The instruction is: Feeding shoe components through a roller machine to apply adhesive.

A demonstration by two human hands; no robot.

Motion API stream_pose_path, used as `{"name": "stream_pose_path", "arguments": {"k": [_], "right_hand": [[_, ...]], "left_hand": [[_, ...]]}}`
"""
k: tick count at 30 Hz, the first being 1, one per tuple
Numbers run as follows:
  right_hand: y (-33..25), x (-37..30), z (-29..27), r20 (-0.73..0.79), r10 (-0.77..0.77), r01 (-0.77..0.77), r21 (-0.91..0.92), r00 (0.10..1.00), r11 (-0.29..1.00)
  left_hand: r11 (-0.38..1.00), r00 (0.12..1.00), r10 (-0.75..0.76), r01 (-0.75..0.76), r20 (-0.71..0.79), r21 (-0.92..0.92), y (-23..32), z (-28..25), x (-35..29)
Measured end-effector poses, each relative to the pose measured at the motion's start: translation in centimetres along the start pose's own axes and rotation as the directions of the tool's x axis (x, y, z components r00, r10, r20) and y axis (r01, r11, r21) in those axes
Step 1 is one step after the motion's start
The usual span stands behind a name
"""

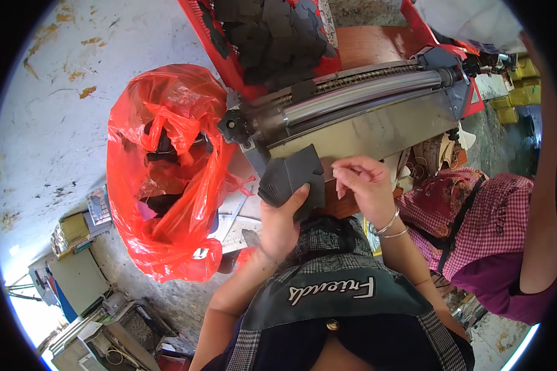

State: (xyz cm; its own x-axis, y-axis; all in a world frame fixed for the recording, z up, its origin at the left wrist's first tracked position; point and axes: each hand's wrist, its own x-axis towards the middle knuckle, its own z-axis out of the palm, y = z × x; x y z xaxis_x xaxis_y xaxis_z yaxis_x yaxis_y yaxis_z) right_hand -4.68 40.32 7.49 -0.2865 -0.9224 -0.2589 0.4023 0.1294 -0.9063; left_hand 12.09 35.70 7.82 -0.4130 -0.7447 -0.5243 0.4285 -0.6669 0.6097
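My left hand (280, 226) is closed round a fanned stack of flat dark grey pieces (288, 178), its thumb lying over their near edge. The pieces look thin, with notched edges; their material I cannot tell. Just right of the stack hangs my right hand (366, 185), fingers curled and thumb tip near the index tip. Nothing shows between those tips, and a small gap parts them from the stack. Directly beyond both hands is a machine with a long shiny metal roller (365, 94) and a flat metal front plate (377, 127). A black knob (234, 126) sits at its left end.
A red plastic bag (167, 222) with dark contents stands left of the machine. Behind the machine is a red crate (213, 52) heaped with dark grey pieces (272, 37). Close on the right is another person in a pink checked garment (495, 213), one arm raised beside me.
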Motion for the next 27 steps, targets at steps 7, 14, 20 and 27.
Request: {"name": "stream_pose_path", "arguments": {"k": [7,14,20,27], "right_hand": [[-0.2,-0.4,0.8,0.061,-0.080,0.061,0.268,0.995,0.962],[-0.5,-0.9,0.9,0.093,-0.052,0.026,0.255,0.994,0.967],[-0.9,-1.2,1.3,0.037,-0.050,0.042,0.207,0.998,0.977],[0.9,-2.1,2.1,-0.135,-0.155,0.108,-0.301,0.979,0.947]], "left_hand": [[0.999,0.999,-0.027,0.025,0.046,0.045,0.6,0.3,-0.3],[0.996,0.996,-0.072,0.070,0.045,0.047,0.8,0.5,-1.0],[0.995,0.994,-0.100,0.099,0.043,0.009,0.8,0.5,-1.1],[0.999,0.997,0.045,-0.046,0.062,0.011,-0.8,0.2,-0.4]]}}
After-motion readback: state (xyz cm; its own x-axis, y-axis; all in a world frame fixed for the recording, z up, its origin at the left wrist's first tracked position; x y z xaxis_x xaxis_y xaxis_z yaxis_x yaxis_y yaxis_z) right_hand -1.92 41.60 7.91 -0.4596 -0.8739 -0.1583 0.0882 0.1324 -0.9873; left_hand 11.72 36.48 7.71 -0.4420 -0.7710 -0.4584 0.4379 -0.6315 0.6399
